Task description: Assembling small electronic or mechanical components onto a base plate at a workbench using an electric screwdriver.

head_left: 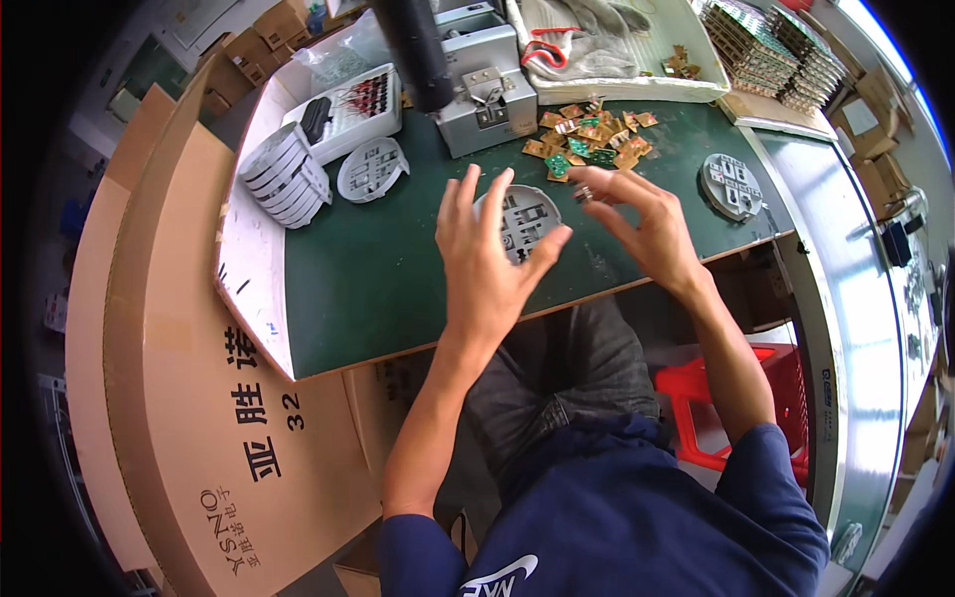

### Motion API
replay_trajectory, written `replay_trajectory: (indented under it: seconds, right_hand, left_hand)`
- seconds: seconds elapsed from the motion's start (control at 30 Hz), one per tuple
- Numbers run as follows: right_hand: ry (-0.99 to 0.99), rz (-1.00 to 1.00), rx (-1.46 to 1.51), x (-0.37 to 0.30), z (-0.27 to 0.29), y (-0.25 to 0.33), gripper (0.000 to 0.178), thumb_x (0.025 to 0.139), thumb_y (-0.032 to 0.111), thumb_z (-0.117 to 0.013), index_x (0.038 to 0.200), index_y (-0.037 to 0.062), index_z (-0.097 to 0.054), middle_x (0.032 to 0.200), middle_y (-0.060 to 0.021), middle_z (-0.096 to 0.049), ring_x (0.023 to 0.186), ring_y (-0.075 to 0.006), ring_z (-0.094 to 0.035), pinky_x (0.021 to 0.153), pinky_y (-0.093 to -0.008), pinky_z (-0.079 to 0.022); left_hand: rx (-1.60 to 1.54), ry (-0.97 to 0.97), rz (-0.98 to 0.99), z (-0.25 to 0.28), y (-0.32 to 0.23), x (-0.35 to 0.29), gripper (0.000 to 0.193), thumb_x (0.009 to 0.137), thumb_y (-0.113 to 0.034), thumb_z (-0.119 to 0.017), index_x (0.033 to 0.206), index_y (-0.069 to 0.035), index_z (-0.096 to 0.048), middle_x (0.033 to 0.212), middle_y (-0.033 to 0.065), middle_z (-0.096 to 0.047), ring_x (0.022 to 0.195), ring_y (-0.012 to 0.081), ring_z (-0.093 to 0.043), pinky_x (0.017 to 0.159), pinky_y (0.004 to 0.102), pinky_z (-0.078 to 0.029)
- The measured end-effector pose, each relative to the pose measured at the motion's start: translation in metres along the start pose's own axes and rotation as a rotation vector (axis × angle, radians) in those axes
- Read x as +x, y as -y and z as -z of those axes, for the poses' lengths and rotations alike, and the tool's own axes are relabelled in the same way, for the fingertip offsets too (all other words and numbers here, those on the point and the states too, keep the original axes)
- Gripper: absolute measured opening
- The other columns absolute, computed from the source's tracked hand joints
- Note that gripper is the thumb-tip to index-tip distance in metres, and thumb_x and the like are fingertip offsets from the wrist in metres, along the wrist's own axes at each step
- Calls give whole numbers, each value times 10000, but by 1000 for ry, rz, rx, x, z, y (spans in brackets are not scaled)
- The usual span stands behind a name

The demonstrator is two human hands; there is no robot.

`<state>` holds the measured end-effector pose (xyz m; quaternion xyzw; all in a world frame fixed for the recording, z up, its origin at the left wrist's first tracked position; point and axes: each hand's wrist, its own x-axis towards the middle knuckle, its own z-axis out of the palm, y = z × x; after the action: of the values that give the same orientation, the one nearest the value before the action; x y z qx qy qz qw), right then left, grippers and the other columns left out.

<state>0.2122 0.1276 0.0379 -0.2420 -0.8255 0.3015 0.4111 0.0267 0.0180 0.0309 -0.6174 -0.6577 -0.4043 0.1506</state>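
We are spreading our left hand (487,267), thumb and fingers apart, over the round grey tray (529,217); whether it is touching, we cannot tell. With our right hand (657,227) we are pinching a small part (585,193), blurred, just right of the tray, while circuit boards (597,132) are lying heaped on the green worktop (373,289) beyond the tray.

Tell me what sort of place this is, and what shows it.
Probably a small electronics workshop: a green workbench holds a heap of what look like small circuit boards and a stack of round grey trays, with a large cardboard box beside it.
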Motion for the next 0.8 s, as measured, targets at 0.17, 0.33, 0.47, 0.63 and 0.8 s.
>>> replay_trajectory:
  seconds: [0.17,0.33,0.47,0.63,0.8]
  right_hand:
    - [96,160,-25,0,-10,14,407,916,25,-730,1312,106,-689,1051,-124,-714,887,-267,-709,799,-365,-582]
    - [245,33,-13,0,-14,31,448,910,9,-741,1345,93,-671,1111,-133,-720,987,-242,-729,848,-341,-581]
    - [139,-123,166,-2,-26,37,417,915,45,-743,1325,78,-676,1063,-127,-728,909,-220,-716,829,-352,-577]
    - [132,-184,191,-7,-28,27,392,923,33,-732,1311,55,-681,1056,-131,-744,936,-202,-722,850,-337,-573]
    - [134,-183,338,-10,-30,19,352,913,17,-736,1263,35,-704,1060,-134,-756,960,-208,-730,864,-333,-570]
  left_hand:
    - [-905,362,467,21,-9,11,533,932,-351,-791,1313,-3,-659,1234,135,-696,1156,222,-654,981,356,-516]
    - [-940,251,486,12,-1,2,420,955,-278,-776,1261,-2,-694,1087,94,-756,934,136,-701,841,300,-566]
    - [-1014,222,528,10,0,-4,396,945,-244,-788,1242,4,-702,1089,89,-752,952,140,-701,834,293,-566]
    - [-1036,116,524,12,-3,-9,331,952,-209,-778,1203,-1,-722,1046,73,-765,962,137,-705,815,294,-572]
    - [-777,162,375,23,5,-12,230,955,-176,-765,1135,-33,-752,1023,72,-780,946,139,-720,818,294,-570]
